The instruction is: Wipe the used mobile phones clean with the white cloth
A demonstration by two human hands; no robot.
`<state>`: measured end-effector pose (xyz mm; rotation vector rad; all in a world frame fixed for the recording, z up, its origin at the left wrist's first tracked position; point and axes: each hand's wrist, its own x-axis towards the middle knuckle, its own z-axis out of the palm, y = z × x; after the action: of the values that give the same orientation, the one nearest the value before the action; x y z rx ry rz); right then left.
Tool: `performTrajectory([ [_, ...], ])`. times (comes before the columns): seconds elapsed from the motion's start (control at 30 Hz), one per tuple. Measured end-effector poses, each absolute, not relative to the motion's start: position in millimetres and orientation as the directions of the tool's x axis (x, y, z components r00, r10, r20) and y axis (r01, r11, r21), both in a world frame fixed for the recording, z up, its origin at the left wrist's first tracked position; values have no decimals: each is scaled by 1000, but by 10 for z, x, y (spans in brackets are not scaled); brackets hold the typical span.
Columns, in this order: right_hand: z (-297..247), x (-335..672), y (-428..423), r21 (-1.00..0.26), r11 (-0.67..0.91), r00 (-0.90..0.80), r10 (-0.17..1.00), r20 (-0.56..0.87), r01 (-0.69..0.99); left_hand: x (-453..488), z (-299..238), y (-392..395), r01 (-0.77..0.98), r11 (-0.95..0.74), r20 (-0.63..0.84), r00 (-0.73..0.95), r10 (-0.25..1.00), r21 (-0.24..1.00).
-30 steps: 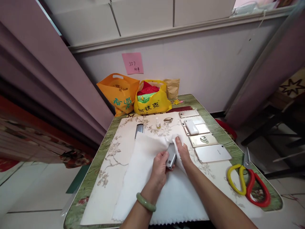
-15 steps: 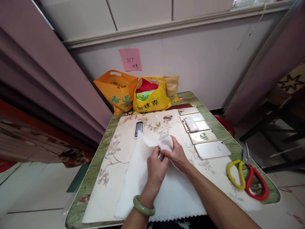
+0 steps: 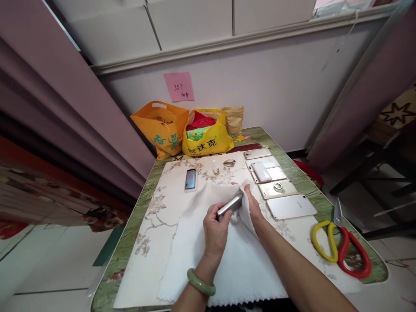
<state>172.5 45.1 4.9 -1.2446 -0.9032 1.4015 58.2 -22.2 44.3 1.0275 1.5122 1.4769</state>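
Observation:
My left hand, with a green bangle on its wrist, grips a slim silver-grey phone by its near end, on edge and tilted up to the right. My right hand is wrapped in part by a white cloth and presses a fold of it round the phone's far end; some of its fingers are hidden. The rest of the cloth spreads over the table towards me. Beyond it lie a blue-backed phone, a small white bottle and folded glasses.
Several phones lie in a column at the right, the nearest a white phone. Large scissors with yellow and red handles lie at the right edge. An orange bag, a yellow bag and a brown pouch stand at the back.
The phone shows more now, turned lengthwise between my hands. My right hand has shifted right and taken up the cloth around the phone's far end. The view has tilted slightly.

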Motion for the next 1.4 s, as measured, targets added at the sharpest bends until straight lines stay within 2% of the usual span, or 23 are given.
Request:
performTrajectory([
  [0.1,81,1687,395,-978,-112,37,992,-120,-179,559,488,-256,349,-214,325,-300,897,912],
  [0.17,94,1676,376,-987,-54,50,997,-62,-153,531,503,-280,538,-319,480,-188,857,780],
  [0.23,102,1684,374,-985,-53,75,995,-66,-167,492,522,-299,666,-384,584,-96,806,640],
  [0.33,124,1705,362,-976,-97,112,986,-121,-196,440,566,-319,796,-395,647,6,762,458],
  [0.4,149,1701,323,-985,-40,87,995,-56,-170,431,587,-328,845,-369,612,64,788,387],
  [0.43,162,1692,296,-991,30,47,999,24,-130,436,590,-332,859,-353,581,82,810,371],
  [0.5,182,1668,235,-963,269,-103,958,269,-17,457,575,-337,869,-320,538,76,840,377],
  [0.57,186,1644,188,-842,535,-280,820,499,64,474,544,-335,857,-304,529,44,848,416],
  [0.63,179,1629,169,-715,691,-391,691,609,108,474,509,-327,817,-307,524,6,852,489],
  [0.67,174,1626,170,-683,718,-414,667,620,133,468,493,-321,787,-309,516,-13,857,534],
  [0.8,154,1626,212,-692,662,-464,729,504,289,428,458,-303,682,-287,468,-92,879,673],
  [0.97,67,1653,305,-664,534,-434,838,332,523,399,487,-303,644,-221,418,-169,892,732],
  [1.2,-96,1729,395,-539,289,-172,951,258,791,289,508,-344,646,-201,379,-147,914,736],
  [1.3,-59,1740,374,-566,260,-98,949,300,782,237,522,-361,676,-184,372,-143,917,714],
  [1.4,53,1709,310,-623,469,-193,867,459,626,246,546,-367,712,-185,372,-114,921,677],
])
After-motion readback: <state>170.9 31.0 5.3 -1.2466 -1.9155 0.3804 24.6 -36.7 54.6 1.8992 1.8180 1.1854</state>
